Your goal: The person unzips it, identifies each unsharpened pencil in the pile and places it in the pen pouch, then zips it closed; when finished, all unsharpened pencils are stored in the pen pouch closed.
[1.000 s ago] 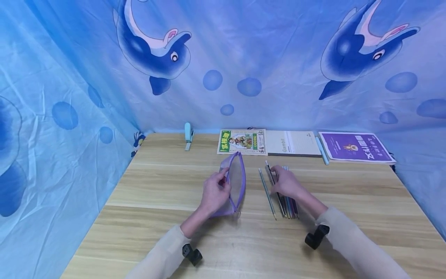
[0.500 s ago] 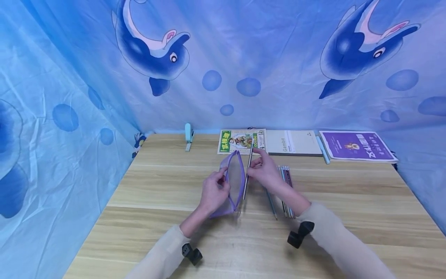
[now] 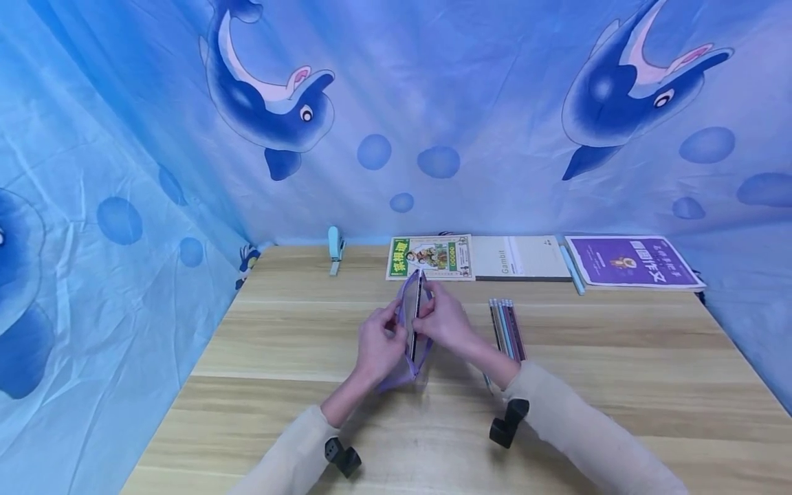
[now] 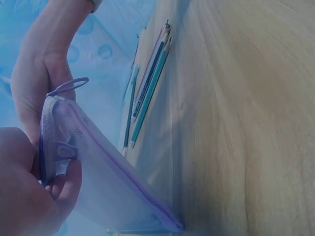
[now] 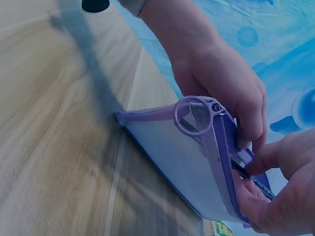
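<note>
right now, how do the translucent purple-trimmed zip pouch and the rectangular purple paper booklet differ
The translucent purple-trimmed zip pouch is see-through; the rectangular purple paper booklet is opaque and printed. The pouch gapes open; the booklet lies closed. The left hand and right hand are at the pouch's mouth; neither touches the booklet. Both things show purple.
</note>
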A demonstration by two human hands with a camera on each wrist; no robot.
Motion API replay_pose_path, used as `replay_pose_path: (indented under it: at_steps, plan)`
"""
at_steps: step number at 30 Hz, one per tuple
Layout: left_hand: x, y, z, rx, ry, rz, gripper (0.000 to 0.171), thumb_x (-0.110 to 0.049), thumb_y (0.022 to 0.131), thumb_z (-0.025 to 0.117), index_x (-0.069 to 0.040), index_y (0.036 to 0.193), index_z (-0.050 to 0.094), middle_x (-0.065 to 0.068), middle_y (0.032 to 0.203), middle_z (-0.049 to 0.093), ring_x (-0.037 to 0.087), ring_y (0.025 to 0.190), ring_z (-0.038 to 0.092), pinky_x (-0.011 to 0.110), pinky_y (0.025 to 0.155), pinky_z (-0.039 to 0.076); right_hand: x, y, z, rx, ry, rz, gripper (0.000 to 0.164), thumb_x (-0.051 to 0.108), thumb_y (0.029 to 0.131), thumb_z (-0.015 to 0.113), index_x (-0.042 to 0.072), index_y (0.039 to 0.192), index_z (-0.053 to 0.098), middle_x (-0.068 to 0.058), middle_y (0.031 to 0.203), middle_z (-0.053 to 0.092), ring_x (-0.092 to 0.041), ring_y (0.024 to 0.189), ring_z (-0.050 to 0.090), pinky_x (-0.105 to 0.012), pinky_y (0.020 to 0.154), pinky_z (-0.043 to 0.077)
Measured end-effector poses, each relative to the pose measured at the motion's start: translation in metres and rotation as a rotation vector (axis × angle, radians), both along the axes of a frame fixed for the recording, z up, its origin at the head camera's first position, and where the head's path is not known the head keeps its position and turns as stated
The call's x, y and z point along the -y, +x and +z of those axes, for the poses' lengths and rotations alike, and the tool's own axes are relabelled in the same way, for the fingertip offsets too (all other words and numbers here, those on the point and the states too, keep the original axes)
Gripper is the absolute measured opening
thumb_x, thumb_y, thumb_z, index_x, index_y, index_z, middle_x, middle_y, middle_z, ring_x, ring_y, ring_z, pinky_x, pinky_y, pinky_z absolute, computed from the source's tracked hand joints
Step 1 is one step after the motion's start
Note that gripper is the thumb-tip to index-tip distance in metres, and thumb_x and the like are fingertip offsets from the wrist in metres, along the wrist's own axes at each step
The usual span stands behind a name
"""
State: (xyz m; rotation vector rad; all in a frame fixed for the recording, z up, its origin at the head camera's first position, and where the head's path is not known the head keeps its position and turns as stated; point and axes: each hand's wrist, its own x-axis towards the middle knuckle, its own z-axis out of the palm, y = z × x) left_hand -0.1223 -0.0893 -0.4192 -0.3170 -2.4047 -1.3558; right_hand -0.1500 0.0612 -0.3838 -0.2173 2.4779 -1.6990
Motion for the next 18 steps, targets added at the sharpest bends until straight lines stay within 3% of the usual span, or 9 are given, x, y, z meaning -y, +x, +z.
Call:
replay_pose_path:
  at_steps: [7, 14, 18]
  plan:
    - [-0.003, -0.001, -0.001, -0.016, 0.014, 0.014, 0.048, 0.012, 0.076, 0.064, 0.009, 0.124, 0.065, 0.007, 0.079, 0.062, 0.021, 0.070, 0.061, 0.027, 0.062, 0.055, -0.006, 0.001, -0.002, 0.016, -0.033, 0.014, 0.066, -0.010, 0.077, 0.071, -0.013, 0.137, 0.042, -0.014, 0.088, 0.064, -0.024, 0.063, 0.067, -0.033, 0.059, 0.061]
    - [-0.003, -0.001, -0.001, 0.002, 0.069, 0.007, 0.049, 0.014, 0.077, 0.061, 0.010, 0.126, 0.063, 0.010, 0.082, 0.062, 0.023, 0.071, 0.062, 0.027, 0.060, 0.056, -0.018, 0.000, 0.000, 0.004, -0.064, 0.090, 0.052, -0.006, 0.084, 0.063, -0.014, 0.133, 0.048, -0.015, 0.093, 0.062, -0.025, 0.070, 0.068, -0.033, 0.066, 0.061]
    - [0.000, -0.004, -0.001, -0.012, 0.123, 0.015, 0.048, 0.014, 0.078, 0.060, 0.012, 0.126, 0.062, 0.015, 0.085, 0.063, 0.026, 0.072, 0.062, 0.026, 0.056, 0.057, -0.029, -0.002, 0.005, 0.000, -0.092, 0.047, 0.046, -0.002, 0.089, 0.061, -0.010, 0.133, 0.051, -0.015, 0.097, 0.062, -0.029, 0.075, 0.068, -0.035, 0.067, 0.061]
